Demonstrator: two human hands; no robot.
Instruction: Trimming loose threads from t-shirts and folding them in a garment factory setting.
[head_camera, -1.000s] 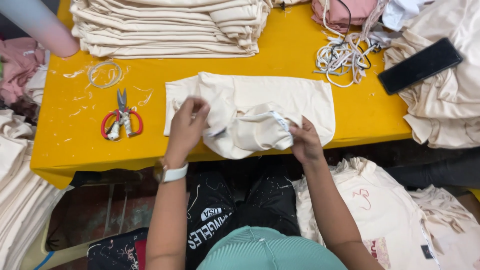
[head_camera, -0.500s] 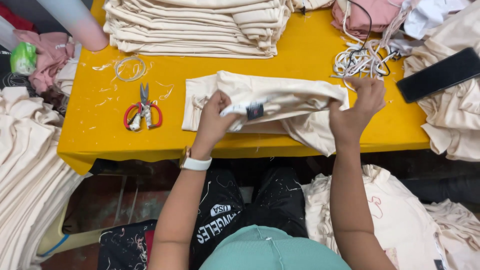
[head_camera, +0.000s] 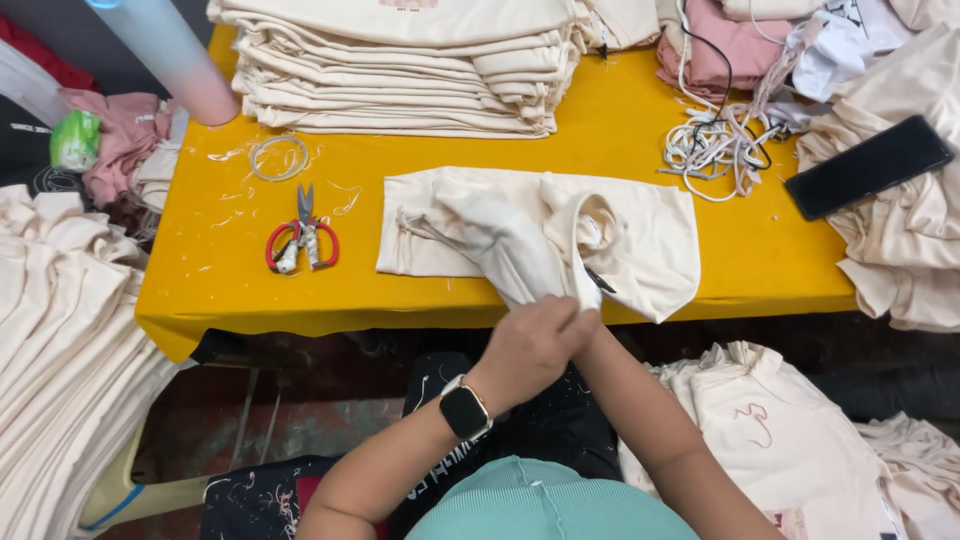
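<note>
Where the view begins at the far left, heaps of cream fabric pieces (head_camera: 50, 330) hang beside the yellow-covered desk (head_camera: 600, 130), with a bundle of pink cloth (head_camera: 120, 150) and a pale translucent tube (head_camera: 170, 55) near the desk's back corner. On the desk's left part lie a loop of thin white cord (head_camera: 278, 156) and, just in front of it, small red-handled scissors (head_camera: 301, 240), blades pointing away from the person. Behind them a tall stack of folded cream garments (head_camera: 400, 70) runs along the back edge. In the middle, at the front edge, lies the cream folded garment (head_camera: 640, 235), partly flat on the desk, with one bunched part pulled over the edge toward the person. The left hand (head_camera: 530, 345), a black smartwatch (head_camera: 466, 410) on its wrist, is closed around that bunched part; the right hand (head_camera: 585, 322) is pressed against the left, mostly hidden under it, so I cannot tell how its fingers grip. Farther right sit a tangle of white cords (head_camera: 715, 145), folded pink fabric (head_camera: 730, 45) and a black phone (head_camera: 868, 165) resting on crumpled cream cloth (head_camera: 900, 240).
</note>
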